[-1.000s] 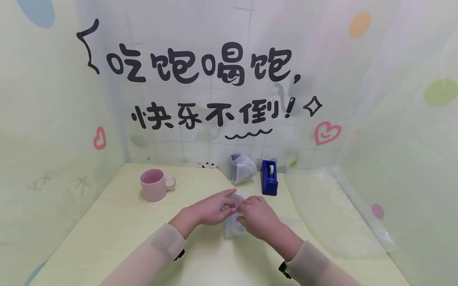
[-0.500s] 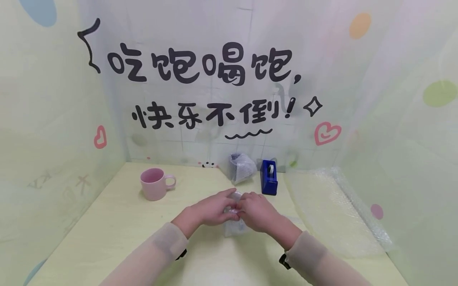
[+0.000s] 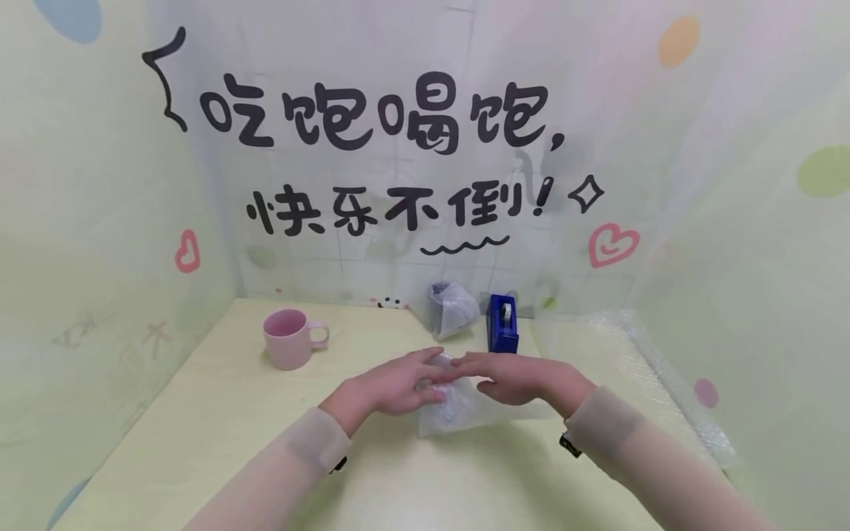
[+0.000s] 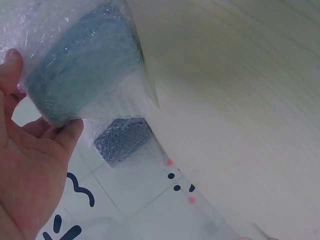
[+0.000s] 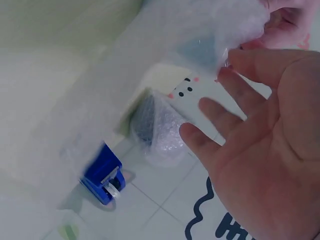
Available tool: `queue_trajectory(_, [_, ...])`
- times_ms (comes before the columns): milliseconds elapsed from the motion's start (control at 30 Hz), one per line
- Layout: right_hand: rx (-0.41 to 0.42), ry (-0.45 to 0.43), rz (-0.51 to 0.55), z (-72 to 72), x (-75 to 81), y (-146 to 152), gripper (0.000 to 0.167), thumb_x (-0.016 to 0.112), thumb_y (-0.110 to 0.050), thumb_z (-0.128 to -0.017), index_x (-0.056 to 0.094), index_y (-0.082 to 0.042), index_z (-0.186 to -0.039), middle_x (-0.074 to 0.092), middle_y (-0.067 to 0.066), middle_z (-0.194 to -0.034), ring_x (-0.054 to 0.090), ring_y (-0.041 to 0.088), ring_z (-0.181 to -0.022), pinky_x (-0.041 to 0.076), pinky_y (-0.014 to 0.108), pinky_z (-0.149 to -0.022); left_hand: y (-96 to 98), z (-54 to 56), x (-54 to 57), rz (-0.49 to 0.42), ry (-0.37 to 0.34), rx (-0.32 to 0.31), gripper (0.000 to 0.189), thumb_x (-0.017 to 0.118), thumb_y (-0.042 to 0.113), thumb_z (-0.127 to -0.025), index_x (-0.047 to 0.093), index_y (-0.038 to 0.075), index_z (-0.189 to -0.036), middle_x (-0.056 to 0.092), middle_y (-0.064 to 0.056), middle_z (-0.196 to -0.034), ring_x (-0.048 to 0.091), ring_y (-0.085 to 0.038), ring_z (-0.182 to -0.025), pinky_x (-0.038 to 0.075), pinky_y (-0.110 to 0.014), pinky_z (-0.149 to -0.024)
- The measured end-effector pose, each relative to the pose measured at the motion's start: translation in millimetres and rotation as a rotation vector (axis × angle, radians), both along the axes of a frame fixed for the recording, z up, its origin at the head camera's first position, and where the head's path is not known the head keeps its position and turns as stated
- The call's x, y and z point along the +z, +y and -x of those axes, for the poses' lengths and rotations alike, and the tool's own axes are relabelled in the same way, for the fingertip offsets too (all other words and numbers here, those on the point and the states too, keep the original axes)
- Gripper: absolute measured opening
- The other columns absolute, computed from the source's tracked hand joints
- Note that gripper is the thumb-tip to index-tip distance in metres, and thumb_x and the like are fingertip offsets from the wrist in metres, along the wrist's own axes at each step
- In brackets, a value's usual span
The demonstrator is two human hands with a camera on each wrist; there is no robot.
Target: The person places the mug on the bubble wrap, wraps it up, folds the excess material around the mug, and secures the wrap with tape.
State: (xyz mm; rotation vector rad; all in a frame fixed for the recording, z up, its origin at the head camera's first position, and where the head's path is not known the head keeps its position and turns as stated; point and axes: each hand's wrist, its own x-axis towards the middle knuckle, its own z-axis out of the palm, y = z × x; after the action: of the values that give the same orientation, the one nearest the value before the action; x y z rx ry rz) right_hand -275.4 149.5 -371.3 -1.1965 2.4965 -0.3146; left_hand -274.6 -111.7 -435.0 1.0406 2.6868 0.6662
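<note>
A blue-green cup inside bubble wrap lies on its side near the middle of the table. My left hand grips its end, the thumb on one side and the fingers bent round the other in the left wrist view. My right hand reaches over from the right with its fingers stretched out. In the right wrist view, its thumb and index fingertips come right to the edge of the wrap, and the other fingers spread apart. A loose length of bubble wrap extends rightward from the cup, beneath the right hand.
Behind the hands stands another bubble-wrapped bundle, dark inside, beside a blue tape dispenser. The pink mug is at the back left. A flat sheet of bubble wrap covers the table's right side. Printed curtains enclose the table.
My right hand has let go of the wrap by my left fingers, moved right and straightened its fingers. More of the wrap's loose length shows. The left hand keeps its hold.
</note>
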Motion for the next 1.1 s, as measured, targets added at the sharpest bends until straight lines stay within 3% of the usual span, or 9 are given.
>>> queue_trajectory(167, [0.017, -0.015, -0.078, 2.9, 5.3, -2.4, 0.073, 0.052, 0.011, -0.101, 0.058, -0.031, -0.161, 0.05, 0.008, -0.171, 0.035, 0.041, -0.165, 0.033, 0.063, -0.132, -5.2, 3.9, 8.4, 0.036, 0.014, -0.041, 0.047, 0.067, 0.04, -0.11, 0.068, 0.019, -0.152, 0.03, -0.014, -0.181, 0.027, -0.039, -0.169, 0.03, -0.058, -0.135])
queue_trajectory(333, [0.016, 0.003, -0.134, 2.4, 5.8, -7.9, 0.071, 0.058, 0.005, -0.104, 0.054, -0.032, -0.164, 0.05, 0.007, -0.171, 0.037, 0.035, -0.165, 0.024, 0.067, -0.134, -11.2, 10.7, 16.0, 0.106, 0.128, -0.076, 0.038, 0.071, 0.035, -0.107, 0.076, 0.021, -0.142, 0.031, -0.014, -0.181, 0.022, -0.044, -0.169, 0.026, -0.061, -0.136])
queue_trajectory(400, [0.013, 0.01, -0.095, 1.8, 1.0, -9.3, 0.065, 0.061, 0.0, -0.105, 0.055, -0.029, -0.163, 0.058, 0.007, -0.165, 0.045, 0.031, -0.161, 0.023, 0.069, -0.133, -12.4, 13.2, 17.2, 0.131, 0.157, -0.068, 0.036, 0.071, 0.033, -0.107, 0.076, 0.027, -0.142, 0.031, -0.014, -0.18, 0.024, -0.044, -0.168, 0.027, -0.062, -0.135])
queue_trajectory(500, [0.022, 0.045, 0.039, 1.5, -14.3, -8.6, 0.053, 0.068, -0.006, -0.105, 0.064, -0.02, -0.156, 0.071, 0.005, -0.145, 0.064, 0.025, -0.141, 0.038, 0.063, -0.127, -11.4, 14.4, 18.4, 0.148, 0.164, -0.062, 0.037, 0.07, 0.028, -0.108, 0.074, 0.029, -0.145, 0.035, -0.015, -0.177, 0.029, -0.042, -0.166, 0.032, -0.061, -0.133])
queue_trajectory(600, [0.017, 0.121, 0.191, 0.0, -34.8, -7.3, 0.041, 0.072, -0.008, -0.105, 0.071, -0.012, -0.145, 0.076, 0.004, -0.13, 0.072, 0.021, -0.121, 0.055, 0.049, -0.114, -8.2, 13.4, 18.0, 0.149, 0.127, -0.054, 0.038, 0.064, 0.026, -0.111, 0.071, 0.026, -0.149, 0.04, -0.013, -0.174, 0.035, -0.039, -0.163, 0.035, -0.06, -0.132])
queue_trajectory(700, [-0.004, 0.19, 0.316, -3.2, -51.6, -9.3, 0.033, 0.071, -0.004, -0.105, 0.074, -0.007, -0.137, 0.077, 0.007, -0.127, 0.073, 0.022, -0.117, 0.061, 0.042, -0.106, -6.2, 11.2, 16.0, 0.118, 0.053, -0.034, 0.042, 0.053, 0.027, -0.114, 0.067, 0.024, -0.154, 0.043, -0.012, -0.173, 0.037, -0.037, -0.162, 0.036, -0.06, -0.131])
queue_trajectory(867, [-0.067, 0.292, 0.404, -10.9, -62.0, -12.0, 0.029, 0.074, 0.0, -0.1, 0.078, -0.005, -0.129, 0.073, 0.006, -0.117, 0.068, 0.021, -0.108, 0.06, 0.035, -0.098, -7.6, 10.7, 7.0, 0.019, -0.012, -0.013, 0.047, 0.046, 0.039, -0.115, 0.064, 0.023, -0.156, 0.037, -0.01, -0.178, 0.033, -0.038, -0.166, 0.032, -0.062, -0.133])
queue_trajectory(967, [-0.113, 0.378, 0.414, -14.3, -65.0, -11.3, 0.028, 0.081, -0.004, -0.096, 0.083, -0.01, -0.123, 0.067, 0.001, -0.107, 0.059, 0.019, -0.102, 0.05, 0.032, -0.092, -8.1, 11.9, -0.9, -0.047, -0.013, -0.028, 0.047, 0.05, 0.04, -0.115, 0.067, 0.018, -0.152, 0.034, -0.008, -0.18, 0.033, -0.039, -0.166, 0.033, -0.063, -0.133])
queue_trajectory(1100, [-0.151, 0.447, 0.406, -17.9, -70.8, -7.7, 0.029, 0.083, -0.008, -0.094, 0.085, -0.015, -0.123, 0.065, -0.003, -0.103, 0.05, 0.017, -0.099, 0.038, 0.032, -0.088, -3.4, 13.9, -8.3, -0.119, 0.01, -0.046, 0.043, 0.055, 0.038, -0.114, 0.074, 0.014, -0.144, 0.042, -0.01, -0.176, 0.041, -0.039, -0.162, 0.038, -0.06, -0.13])
